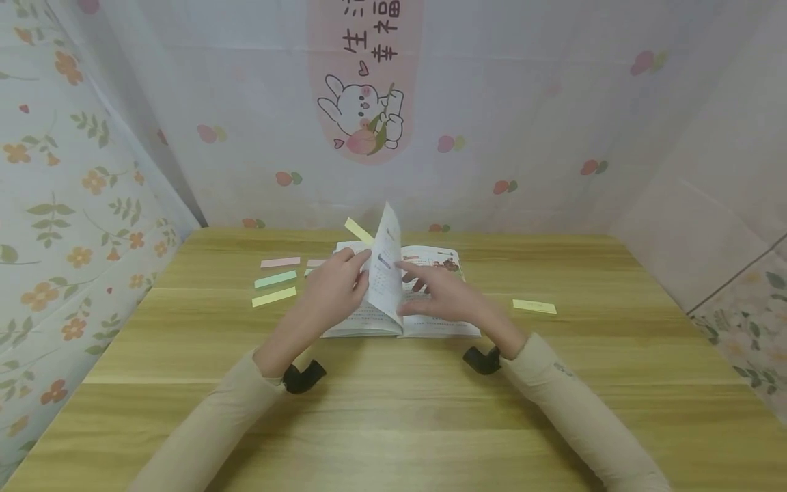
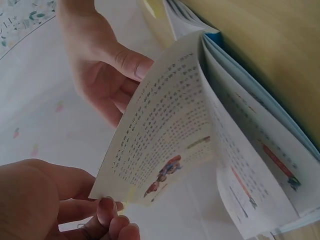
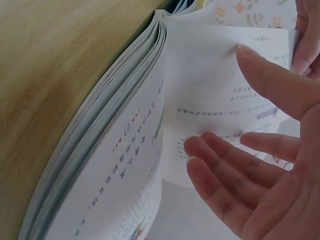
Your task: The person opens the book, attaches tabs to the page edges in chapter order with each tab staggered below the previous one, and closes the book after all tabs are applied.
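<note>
An open book (image 1: 439,329) lies on the wooden table, with one page (image 1: 385,273) standing upright near its middle. My left hand (image 1: 335,283) pinches the outer edge of this page near a corner, as the left wrist view shows. A yellow sticky strip (image 1: 359,230) sticks up past the left fingertips, beside the raised page. On the page's other side is my right hand (image 1: 439,292), its fingers spread and loosely bent. In the right wrist view, the right thumb (image 3: 255,60) and fingertips overlap the page's printed face.
Left of the book lie pink (image 1: 280,262), green (image 1: 275,279) and yellow (image 1: 274,297) strips. Another pink strip (image 1: 316,263) is partly covered by the left hand. A yellow strip (image 1: 534,306) lies to the right. A patterned curtain (image 1: 492,102) hangs behind the table.
</note>
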A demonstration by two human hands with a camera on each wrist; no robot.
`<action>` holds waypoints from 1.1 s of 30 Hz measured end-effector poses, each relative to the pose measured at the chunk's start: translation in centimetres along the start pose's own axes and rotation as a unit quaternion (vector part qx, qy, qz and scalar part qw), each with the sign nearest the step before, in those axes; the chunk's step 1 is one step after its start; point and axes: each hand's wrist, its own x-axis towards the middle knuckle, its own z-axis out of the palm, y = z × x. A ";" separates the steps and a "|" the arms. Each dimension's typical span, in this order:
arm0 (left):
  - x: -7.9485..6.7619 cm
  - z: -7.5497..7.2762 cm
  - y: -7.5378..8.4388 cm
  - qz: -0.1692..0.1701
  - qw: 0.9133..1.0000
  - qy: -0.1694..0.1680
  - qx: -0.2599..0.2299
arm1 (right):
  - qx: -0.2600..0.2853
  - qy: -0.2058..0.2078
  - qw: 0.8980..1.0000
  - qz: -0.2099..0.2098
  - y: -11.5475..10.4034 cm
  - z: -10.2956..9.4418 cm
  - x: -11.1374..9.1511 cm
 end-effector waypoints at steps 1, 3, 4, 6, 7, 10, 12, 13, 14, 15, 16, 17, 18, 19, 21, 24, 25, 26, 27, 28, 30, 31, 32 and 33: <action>-0.1 0.0 -0.2 0.000 1.000 0.001 0.006 | 0.001 -0.004 1.000 0.000 0.0 0.1 0.1; -0.4 0.0 -0.4 -0.003 1.000 0.000 0.016 | 0.004 -0.010 1.000 0.002 -0.1 0.2 0.3; -0.5 0.0 -0.6 -0.006 1.000 -0.002 0.020 | 0.005 -0.012 1.000 0.002 0.0 0.2 0.4; -0.8 0.0 -0.8 -0.012 1.000 -0.005 0.027 | 0.005 -0.016 1.000 0.005 0.1 0.4 0.5; -1.0 0.1 -1.0 -0.015 0.999 -0.007 0.030 | 0.004 -0.017 1.000 0.007 0.1 0.4 0.6; -1.3 0.2 -1.4 -0.016 0.999 -0.012 0.040 | 0.002 -0.020 1.000 0.009 0.1 0.5 0.7; -1.5 0.2 -1.6 -0.014 0.999 -0.015 0.050 | -0.001 -0.023 1.000 0.012 0.1 0.6 0.9; -1.6 0.2 -1.7 -0.016 0.998 -0.020 0.053 | -0.003 -0.024 1.000 0.014 0.0 0.7 0.9; -1.7 0.1 -1.7 -0.020 0.998 -0.024 0.056 | -0.007 -0.025 1.000 0.016 0.0 0.7 1.0; -1.8 0.1 -1.8 -0.025 0.998 -0.031 0.056 | -0.012 -0.027 0.999 0.017 0.1 0.8 1.1; -1.9 0.1 -1.9 -0.031 0.997 -0.037 0.057 | -0.017 -0.029 0.999 0.021 0.1 0.8 1.1; -1.9 0.0 -1.9 -0.038 0.997 -0.043 0.057 | -0.024 -0.030 0.999 0.023 0.1 0.9 1.2; -2.1 0.0 -2.0 -0.044 0.996 -0.049 0.056 | -0.031 -0.031 0.999 0.026 0.1 0.9 1.3; -2.1 0.0 -2.1 -0.050 0.996 -0.055 0.054 | -0.036 -0.033 0.998 0.028 0.1 0.9 1.3; -2.3 0.0 -2.2 -0.058 0.995 -0.063 0.052 | -0.047 -0.034 0.998 0.031 0.1 1.0 1.4; -2.5 0.1 -2.5 -0.064 0.994 -0.072 0.054 | -0.055 -0.039 0.997 0.038 0.1 1.1 1.6; -2.6 0.2 -2.6 -0.066 0.993 -0.078 0.054 | -0.056 -0.041 0.997 0.040 0.0 1.1 1.7; -2.7 0.2 -2.7 -0.070 0.992 -0.085 0.056 | -0.058 -0.043 0.997 0.041 0.0 1.1 1.7; -2.7 0.2 -2.7 -0.073 0.991 -0.094 0.057 | -0.057 -0.046 0.996 0.043 0.0 1.1 1.8; -2.8 0.3 -2.8 -0.076 0.990 -0.103 0.058 | -0.058 -0.050 0.996 0.045 0.0 1.1 1.9; -2.8 0.4 -3.0 -0.081 0.988 -0.122 0.056 | -0.059 -0.056 0.996 0.047 0.1 1.1 2.0; -2.8 0.4 -3.0 -0.084 0.986 -0.132 0.054 | -0.059 -0.059 0.995 0.048 0.2 1.2 2.1; -2.9 0.5 -3.1 -0.087 0.985 -0.141 0.054 | -0.059 -0.062 0.995 0.049 0.3 1.1 2.2; -2.9 0.5 -3.2 -0.089 0.983 -0.150 0.050 | -0.058 -0.064 0.995 0.050 0.3 1.1 2.2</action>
